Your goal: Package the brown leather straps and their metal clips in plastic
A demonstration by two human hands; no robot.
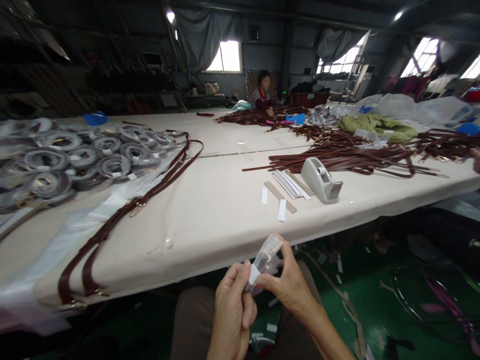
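**Both hands pinch a small clear packet below the table edge**

Both hands meet in front of the person's lap, closed on one small thing. Left hand (230, 312) grips the lower end of a clear plastic packet (265, 260) between thumb and fingers, where a white sticker sits on the plastic. Right hand (290, 285) pinches the packet from the other side, its thumb and forefinger shut along the upper part. The packet is tilted, its top end pointing up and to the right, and something small and dark shows inside it; what it is cannot be told. It hangs in the air below the near edge of the table (210, 220), touching nothing but the fingers.

On the table just beyond the hands lie two loose white labels (282, 210), a flat tan strip, and a stack of white label strips (289, 184) touching a grey tape dispenser (321, 180). Behind the dispenser spreads a heap of brown leather straps (348, 157). To the left, a pair of long brown straps (123, 215) with a gold buckle runs down to the near table edge, over a sheet of clear plastic. Farther left sits a pile of coiled straps in plastic bags (67, 157). A green cloth (378, 126) lies far right. Another person (263, 92) sits at the far end.
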